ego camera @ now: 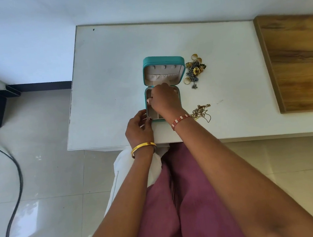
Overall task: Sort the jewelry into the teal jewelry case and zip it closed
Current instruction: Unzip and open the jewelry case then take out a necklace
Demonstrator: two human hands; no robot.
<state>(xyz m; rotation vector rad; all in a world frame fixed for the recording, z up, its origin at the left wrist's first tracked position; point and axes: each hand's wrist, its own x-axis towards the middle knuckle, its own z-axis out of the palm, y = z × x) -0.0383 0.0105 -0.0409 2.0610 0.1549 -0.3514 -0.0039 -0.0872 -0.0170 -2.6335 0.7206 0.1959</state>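
Note:
The teal jewelry case (163, 60) lies open in the middle of the white table, its lid laid back and showing a beige lining with hooks and a pocket. My right hand (164, 98) reaches down into the case's base, fingers curled over the compartments; whether it holds anything is hidden. My left hand (139, 125) grips the near left corner of the base. A pile of gold rings and dark earrings (195, 69) lies just right of the lid. A tangle of gold chains (201, 112) lies right of the base, beside my right wrist.
The white table (110, 75) ends at a near edge just below my hands. A wooden board (298, 60) covers its right end. A dark cable (15, 178) runs over the tiled floor on the left.

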